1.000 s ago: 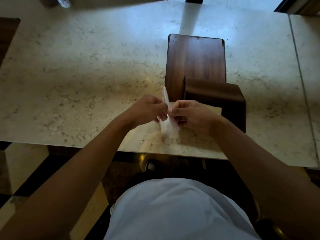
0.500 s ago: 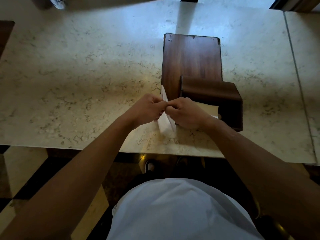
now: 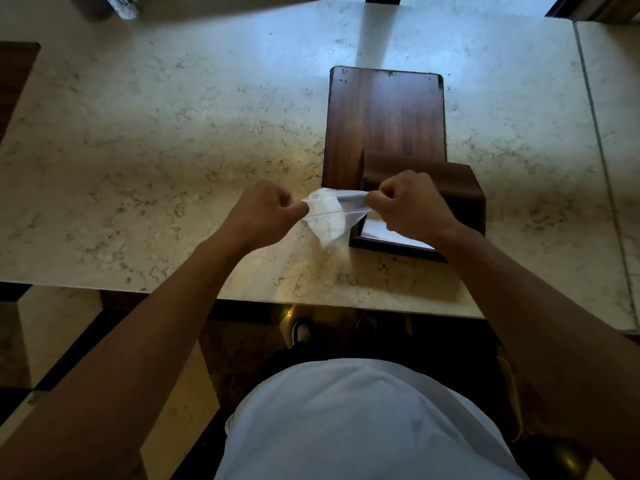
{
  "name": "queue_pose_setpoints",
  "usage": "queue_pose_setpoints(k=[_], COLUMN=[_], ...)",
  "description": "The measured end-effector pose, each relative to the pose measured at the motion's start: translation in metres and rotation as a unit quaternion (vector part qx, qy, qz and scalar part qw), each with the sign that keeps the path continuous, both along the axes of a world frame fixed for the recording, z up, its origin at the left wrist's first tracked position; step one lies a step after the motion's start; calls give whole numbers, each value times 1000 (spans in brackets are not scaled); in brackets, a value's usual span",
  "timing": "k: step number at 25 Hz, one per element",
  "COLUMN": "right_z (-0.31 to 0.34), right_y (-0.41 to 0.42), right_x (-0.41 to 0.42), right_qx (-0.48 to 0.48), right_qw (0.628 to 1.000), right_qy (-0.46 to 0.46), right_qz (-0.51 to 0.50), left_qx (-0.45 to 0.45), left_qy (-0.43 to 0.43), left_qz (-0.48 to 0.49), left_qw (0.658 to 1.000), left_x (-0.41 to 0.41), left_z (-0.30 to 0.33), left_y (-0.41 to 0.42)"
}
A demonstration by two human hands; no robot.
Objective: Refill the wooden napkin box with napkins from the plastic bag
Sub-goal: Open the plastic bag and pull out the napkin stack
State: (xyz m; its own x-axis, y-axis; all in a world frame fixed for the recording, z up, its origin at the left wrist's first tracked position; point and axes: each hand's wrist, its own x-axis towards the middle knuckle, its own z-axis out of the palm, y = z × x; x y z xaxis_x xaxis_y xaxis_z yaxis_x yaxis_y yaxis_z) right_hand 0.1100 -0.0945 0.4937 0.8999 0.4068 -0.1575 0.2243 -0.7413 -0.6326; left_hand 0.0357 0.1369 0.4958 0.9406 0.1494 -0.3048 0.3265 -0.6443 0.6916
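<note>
A clear plastic zip bag (image 3: 329,216) with a red seal line hangs between my hands above the marble table, its mouth stretched wide. White napkins show folded inside it. My left hand (image 3: 266,209) pinches the bag's left lip. My right hand (image 3: 408,206) pinches the right lip. Just behind and right of the bag stands the dark wooden napkin box (image 3: 464,195); its open near side shows a white napkin (image 3: 381,233) lying inside. The box's flat wooden lid (image 3: 384,123) lies opened out on the table behind it.
The marble table (image 3: 156,150) runs wide to the left and ends at a front edge (image 3: 242,299) close to my body. A seam (image 3: 595,133) splits the tabletop at the right. A dark wooden piece (image 3: 14,74) sits at the far left edge.
My hands were pressed together on the bag's top; they have pulled apart sideways, and the bag's mouth is now spread open between them.
</note>
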Motion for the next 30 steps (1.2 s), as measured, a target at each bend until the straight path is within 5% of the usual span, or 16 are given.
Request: queue_pose_setpoints(k=[4,16,21,27,30], right_z=[2,29,15,8,11], right_y=[2,44,54,43,30], right_x=[5,-17,-13,-4,0], right_qx=[-2,116,-134,-112,-25], right_qw=[1000,979,976,986,990], right_qy=[9,-150,-58,45,103], right_qz=[-23,70,159,114,89], left_qx=[30,-190,-222,-217,-198], left_qy=[-12,37,32,36,77], left_qz=[13,60,56,99,139], left_qw=[999,979,973,971,967], left_x=[4,4,3,2,2], left_z=[4,-3,-2,-13,-26], left_y=[-6,-27,-29,-17,-9])
